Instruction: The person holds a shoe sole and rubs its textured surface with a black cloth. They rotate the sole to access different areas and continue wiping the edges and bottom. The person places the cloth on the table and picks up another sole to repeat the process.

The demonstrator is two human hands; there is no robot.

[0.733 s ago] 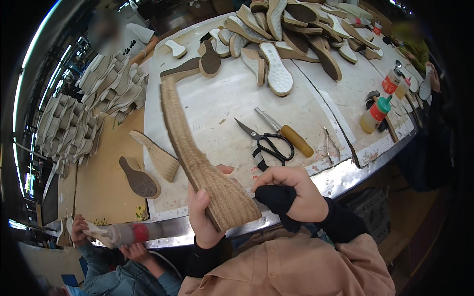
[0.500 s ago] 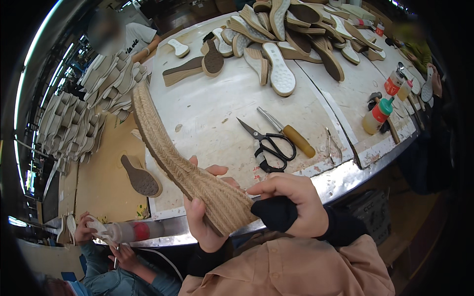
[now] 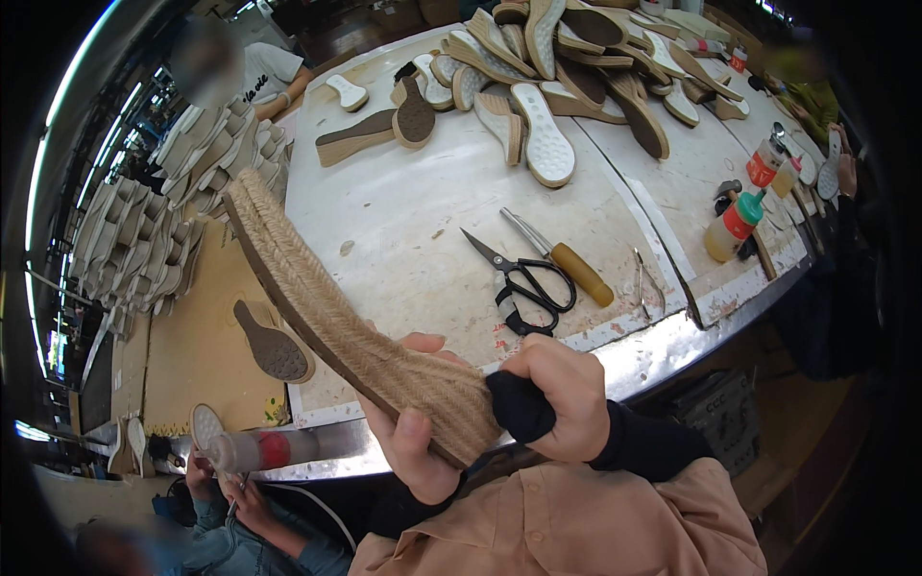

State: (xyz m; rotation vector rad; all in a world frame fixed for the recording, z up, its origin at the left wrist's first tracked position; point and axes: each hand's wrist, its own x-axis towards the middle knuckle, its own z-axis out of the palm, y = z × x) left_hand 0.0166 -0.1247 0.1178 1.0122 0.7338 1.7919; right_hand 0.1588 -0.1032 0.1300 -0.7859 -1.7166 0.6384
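Observation:
A shoe wedge sole point(image 3: 331, 322) wrapped in braided jute, with a dark brown bottom, slants up to the left across my front. My left hand point(image 3: 413, 446) holds it around the thick heel end, thumb on the near side and fingertips showing beyond the far edge. At the heel's right end my right hand point(image 3: 567, 389) is closed, its fingers curled. A black cloth-like cover point(image 3: 521, 407), seemingly over the right thumb, presses against the heel's jute edge. Past my hands on the table lie black-handled scissors point(image 3: 523, 288) and a tool with a wooden handle point(image 3: 581, 276).
A heap of wedge soles point(image 3: 586, 58) covers the table's far side. Stacked pale soles point(image 3: 144, 230) stand left. One brown sole point(image 3: 272, 344) lies on the cardboard. Glue bottles point(image 3: 735, 227) and tweezers point(image 3: 645, 283) are at right. A co-worker's hands point(image 3: 235, 494) work near a bottle point(image 3: 259, 449) lower left.
The sole's toe end has swung left and the sole has turned, showing more of its dark bottom edge. My right hand's index finger has curled in. The lower-left co-worker's hands have shifted.

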